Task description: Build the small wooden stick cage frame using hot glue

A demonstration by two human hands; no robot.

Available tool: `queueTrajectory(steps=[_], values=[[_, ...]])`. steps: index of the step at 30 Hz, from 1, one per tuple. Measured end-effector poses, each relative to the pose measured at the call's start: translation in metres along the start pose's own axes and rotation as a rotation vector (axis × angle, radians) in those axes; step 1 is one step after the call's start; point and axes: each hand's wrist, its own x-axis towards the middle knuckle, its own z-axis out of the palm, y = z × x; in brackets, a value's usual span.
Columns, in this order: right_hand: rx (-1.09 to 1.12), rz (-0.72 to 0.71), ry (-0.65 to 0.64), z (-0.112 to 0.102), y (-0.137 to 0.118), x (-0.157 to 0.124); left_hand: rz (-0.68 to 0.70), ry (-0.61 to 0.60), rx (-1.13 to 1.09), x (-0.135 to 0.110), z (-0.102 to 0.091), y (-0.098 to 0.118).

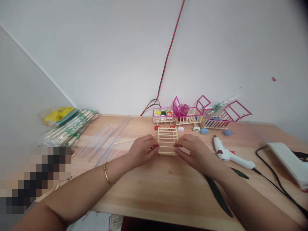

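A small box-shaped wooden stick frame (167, 135) stands on the table in front of me, its pale rungs running crosswise. My left hand (144, 148) pinches its left side between thumb and fingers. On the opposite side, my right hand (191, 149) grips the frame's right edge in the same way. One loose wooden stick (124, 141) lies just left of my left hand. Behind the frame are small stick carts (189, 119) with magenta-painted rails and bottle-cap wheels. The fingertips partly cover the frame's sides.
A white glue gun (232, 156) lies to the right, its cord trailing to the table's right side near a white box (287, 163). Clear glue sticks (106, 144) are spread at left, beside bagged wooden sticks (72, 126). Dark blades (218, 195) lie under my right forearm.
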Motion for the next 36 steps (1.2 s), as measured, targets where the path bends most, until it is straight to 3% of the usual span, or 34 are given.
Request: queueTrajectory(steps=[20,29,36], values=[[-0.017,0.003,-0.001,0.002,0.001,0.000,0.042,-0.003,0.054,-0.002,0.001,-0.001],[0.082,0.084,0.115,-0.009,0.011,-0.002,0.005,0.035,-0.017,-0.001,-0.002,0.000],[0.122,0.168,0.020,-0.010,0.008,-0.002,0.039,-0.004,0.004,-0.004,0.000,-0.002]])
